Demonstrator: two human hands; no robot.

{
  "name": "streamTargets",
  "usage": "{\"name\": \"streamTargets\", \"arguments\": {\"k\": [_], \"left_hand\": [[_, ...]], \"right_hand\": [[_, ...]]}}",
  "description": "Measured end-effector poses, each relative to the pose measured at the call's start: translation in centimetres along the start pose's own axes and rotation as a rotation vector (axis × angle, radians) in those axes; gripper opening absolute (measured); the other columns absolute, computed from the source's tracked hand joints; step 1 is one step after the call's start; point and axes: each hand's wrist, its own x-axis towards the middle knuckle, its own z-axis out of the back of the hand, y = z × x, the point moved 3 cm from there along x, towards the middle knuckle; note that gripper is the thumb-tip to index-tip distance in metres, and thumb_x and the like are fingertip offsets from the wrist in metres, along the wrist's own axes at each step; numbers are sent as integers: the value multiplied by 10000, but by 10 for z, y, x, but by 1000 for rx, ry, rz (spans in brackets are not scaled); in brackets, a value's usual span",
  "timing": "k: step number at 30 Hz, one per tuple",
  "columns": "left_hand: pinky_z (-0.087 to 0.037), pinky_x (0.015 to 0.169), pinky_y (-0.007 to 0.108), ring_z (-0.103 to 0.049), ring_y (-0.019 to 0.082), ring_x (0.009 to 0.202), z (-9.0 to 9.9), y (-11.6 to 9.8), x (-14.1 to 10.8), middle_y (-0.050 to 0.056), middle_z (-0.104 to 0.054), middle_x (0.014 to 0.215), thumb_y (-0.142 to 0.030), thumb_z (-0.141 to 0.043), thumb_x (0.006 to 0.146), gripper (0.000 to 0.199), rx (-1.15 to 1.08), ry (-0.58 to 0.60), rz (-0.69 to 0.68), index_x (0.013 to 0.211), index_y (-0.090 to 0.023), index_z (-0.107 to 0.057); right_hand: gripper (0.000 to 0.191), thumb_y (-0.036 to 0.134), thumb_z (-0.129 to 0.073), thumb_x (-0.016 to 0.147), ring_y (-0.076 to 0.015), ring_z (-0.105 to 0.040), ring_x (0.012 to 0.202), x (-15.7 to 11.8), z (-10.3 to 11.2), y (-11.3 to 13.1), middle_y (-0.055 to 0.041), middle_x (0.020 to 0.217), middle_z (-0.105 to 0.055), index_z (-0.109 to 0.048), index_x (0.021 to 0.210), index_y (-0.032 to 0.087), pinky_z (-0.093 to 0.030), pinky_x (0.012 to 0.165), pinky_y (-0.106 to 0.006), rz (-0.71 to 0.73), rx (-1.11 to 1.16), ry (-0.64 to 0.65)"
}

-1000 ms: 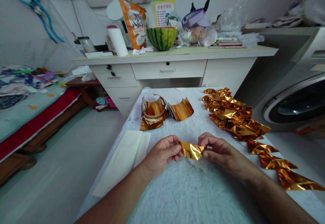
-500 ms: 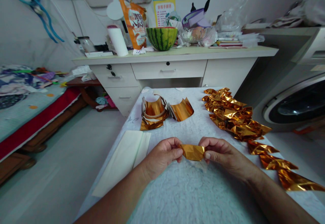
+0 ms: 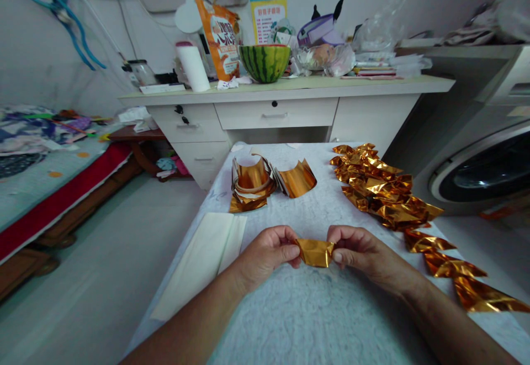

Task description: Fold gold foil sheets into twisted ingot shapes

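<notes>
A small piece of folded gold foil paper (image 3: 315,253) is stretched between my two hands above the cloth-covered table. My left hand (image 3: 273,252) pinches its left end between thumb and fingers. At the other end, my right hand (image 3: 359,249) pinches the right corner in the same way. Curled gold foil sheets (image 3: 252,180) lie beyond my left hand, with another curved stack (image 3: 297,178) beside them. To the right lies a heap of folded gold foil pieces (image 3: 381,188), trailing toward me in a row. White paper sheets (image 3: 199,263) rest beside my left forearm.
Behind the table (image 3: 314,321) stands a white desk (image 3: 281,114) bearing a half watermelon (image 3: 264,62), an orange snack pouch (image 3: 219,39) and plastic bags. A washing machine (image 3: 488,133) is at the right, a bed (image 3: 45,177) at the left.
The gold foil piece has tilted and sunk slightly, its right end now showing a crease. Both hands keep their pinch on its ends, almost in the same place.
</notes>
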Motion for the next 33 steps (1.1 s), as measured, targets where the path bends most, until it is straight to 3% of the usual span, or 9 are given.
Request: {"name": "streamTargets", "arguments": {"k": [8, 18, 25, 28, 30, 33], "left_hand": [[-417, 585, 214, -588, 109, 580, -2, 0, 0, 16, -656, 647, -401, -831, 661, 393, 41, -12, 4, 795, -127, -583], [-429, 602, 212, -578, 103, 594, -4, -5, -1, 9, -656, 649, -339, -818, 676, 321, 109, -60, -57, 779, -128, -600], [-413, 597, 214, -548, 105, 616, -5, -8, 0, -6, -607, 672, -257, -766, 716, 223, 180, -37, -120, 794, -138, -595], [-413, 632, 212, -538, 105, 677, -5, -13, -2, -6, -577, 747, -199, -724, 743, 128, 331, -29, -238, 778, -148, -611], [-433, 726, 229, -558, 120, 787, -8, -18, -5, 12, -571, 859, -122, -688, 752, 64, 548, -44, -351, 759, -154, -633], [-430, 826, 247, -564, 136, 928, -14, -20, -11, 22, -530, 992, -18, -603, 770, 163, 872, -73, -448, 784, -175, -646]], "right_hand": [[275, 387, -757, 780, -72, -414, 552, 0, 0, -3, 58, 603, -516, -585, 762, 173, -310, 536, -205, -15, 22, 0], [233, 372, -737, 802, -94, -470, 620, 0, -1, -2, 27, 690, -565, -617, 817, 173, -377, 592, -228, -10, -4, 6], [188, 342, -711, 828, -105, -467, 666, 2, -1, -2, 20, 770, -531, -611, 792, 187, -375, 609, -241, 80, -66, 30], [171, 334, -704, 835, -112, -477, 715, 2, 1, 0, 17, 814, -511, -608, 808, 195, -380, 639, -239, 114, -116, 6], [168, 347, -690, 845, -122, -492, 754, 1, 2, 0, 9, 852, -522, -602, 863, 204, -389, 656, -239, 112, -139, -9], [256, 399, -638, 878, -133, -502, 768, 0, 3, -2, -3, 916, -546, -549, 1055, 237, -397, 638, -238, 82, -137, -81]]}}
